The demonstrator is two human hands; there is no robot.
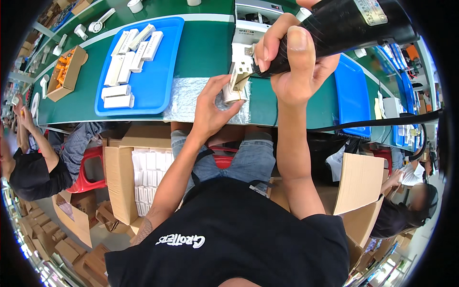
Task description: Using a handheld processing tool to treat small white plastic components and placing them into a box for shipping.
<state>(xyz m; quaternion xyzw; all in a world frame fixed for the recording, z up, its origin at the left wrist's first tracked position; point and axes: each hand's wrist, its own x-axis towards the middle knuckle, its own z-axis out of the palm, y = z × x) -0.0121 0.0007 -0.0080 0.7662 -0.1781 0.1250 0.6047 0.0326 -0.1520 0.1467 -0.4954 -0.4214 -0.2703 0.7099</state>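
My right hand (299,67) is wrapped round a thick black power screwdriver (346,28), held nearly level, with its narrow end toward the left. At that end is a white plastic housing (240,71) with square cutouts and a round base, standing on a bubble-wrap mat (184,98). My left hand (210,107) grips the housing low down, thumb on the near side and fingers on the far side. The screwdriver's tip is hidden behind the housing and my right fingers, so I cannot tell whether it touches.
A blue tray (177,62) with several white boxes lies left; another blue tray (354,95) lies right. Behind the housing stands a silver machine (251,31). A carton (71,74) holds orange parts. Black cable (377,123) crosses at right. Open cartons (119,186) flank my legs; people sit both sides.
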